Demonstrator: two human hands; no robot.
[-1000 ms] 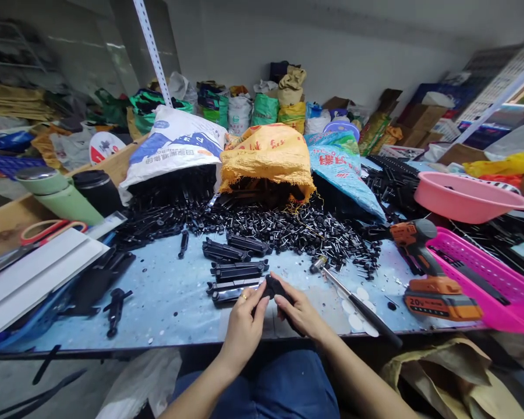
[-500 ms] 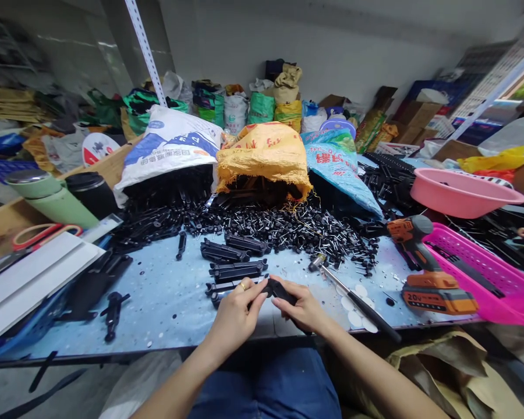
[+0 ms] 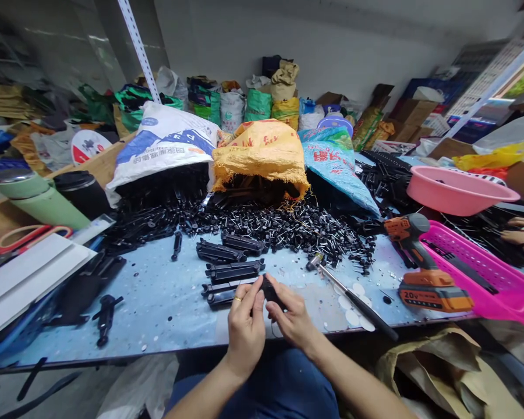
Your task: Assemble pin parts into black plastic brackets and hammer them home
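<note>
Near the table's front edge, my left hand (image 3: 247,329) and my right hand (image 3: 293,314) are both closed on one black plastic part (image 3: 272,292). Fingers cover much of it, so its full shape is hidden. Just beyond my left hand lie slim black plastic assemblies (image 3: 234,269), laid side by side in a stack. A hammer (image 3: 347,294) with a black handle rests to the right of my right hand. Behind it spreads a heap of small black pieces with metal pins (image 3: 305,230).
Three woven sacks, white (image 3: 166,139), yellow (image 3: 259,152) and blue (image 3: 338,166), spill black parts. A cordless drill (image 3: 423,262), a pink basket (image 3: 502,285) and a pink basin (image 3: 458,192) stand right. Scissors (image 3: 30,235) and white boards (image 3: 35,285) lie left. Another person's hands (image 3: 521,233) show far right.
My left hand has turned more upright around the black part, and both hands have come closer together. The other person's hands have come further into view. The whole view has shifted slightly.
</note>
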